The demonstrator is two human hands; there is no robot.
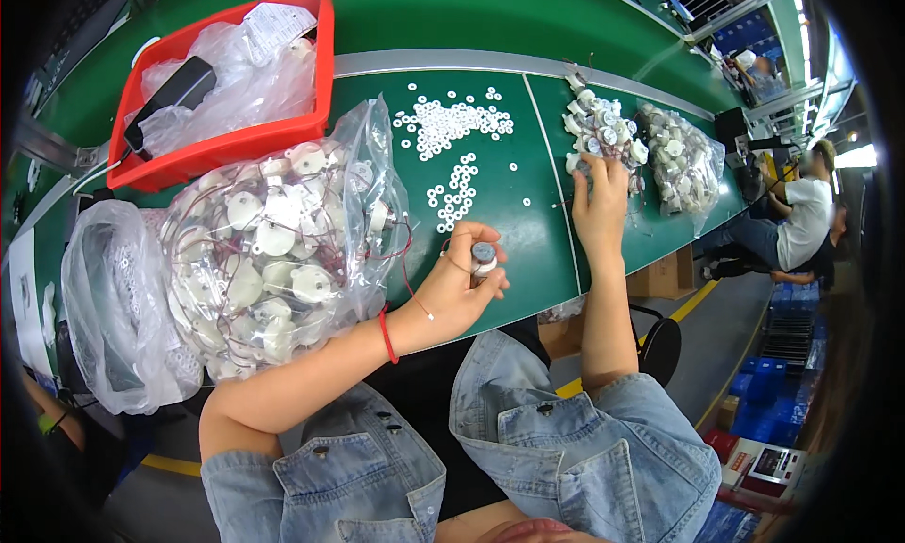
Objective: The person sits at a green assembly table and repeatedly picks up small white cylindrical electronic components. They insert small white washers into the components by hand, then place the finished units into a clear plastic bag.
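My left hand (468, 271) is closed around a small round white buzzer (484, 256) with a grey disc face turned up. A thin dark red wire with a small white plug hangs over the wrist. Farther off to the right, my right hand (600, 199) has its fingers curled at the near edge of a heap of wired white buzzers (603, 119). What its fingertips hold is hidden. Many small white rings (462, 119) lie loose on the green tabletop (509, 204), beyond my left hand.
Left of my left hand sits a big clear bag of wired buzzers (273, 251), beside another clear plastic bag (123, 298). A red bin (325, 72) with plastic wrap and a black power adapter stands behind. Another filled bag (679, 156) lies right of the heap. Another person (801, 213) sits at far right.
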